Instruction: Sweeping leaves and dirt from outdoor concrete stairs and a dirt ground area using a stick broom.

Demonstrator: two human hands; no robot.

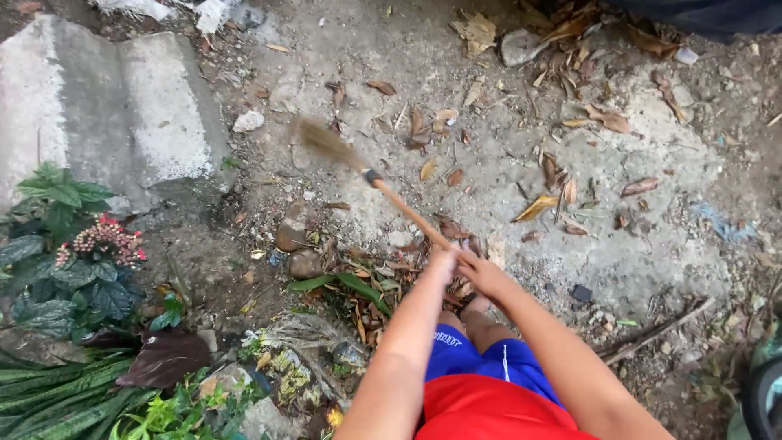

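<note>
Broom (383,186): left hand (442,259) and right hand (481,273) fingers clenched round its handle.

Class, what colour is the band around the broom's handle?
Dark, nearly black band on the broom; head view.

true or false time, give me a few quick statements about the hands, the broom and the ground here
1. Both hands, left hand and right hand, grip the broom handle. True.
2. The broom's bristles point toward the person's feet. False: they point away, toward the concrete slab.
3. Dry leaves lie scattered on the dirt. True.
4. The plant with red flowers is on the right. False: it is at the left edge.
</note>
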